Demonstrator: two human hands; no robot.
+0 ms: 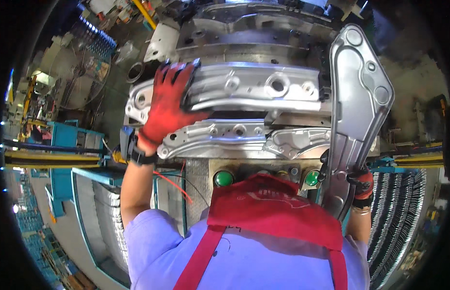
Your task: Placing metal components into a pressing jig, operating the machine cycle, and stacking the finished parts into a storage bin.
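My left hand (172, 104), in a red glove with dark fingertips, lies spread over the left end of a long stamped metal part (249, 84). The fingers reach its far edge and the thumb points right, past its near edge. This part has round holes and raised ribs. Nearer to me sits a second curved metal part (239, 130), with a shorter ribbed piece (300, 140) at its right. At the right, my gloved right hand (361, 183) is closed around the narrow lower end of a long metal panel (358, 87), which stands up, wide end away from me.
A control box with a left green button (223, 178) and a right green button (312, 178) is just in front of me. Beyond the parts is a dark metal die (244, 38). Stacked metal parts (396, 212) stand at right, a blue-framed cart (89, 217) at left.
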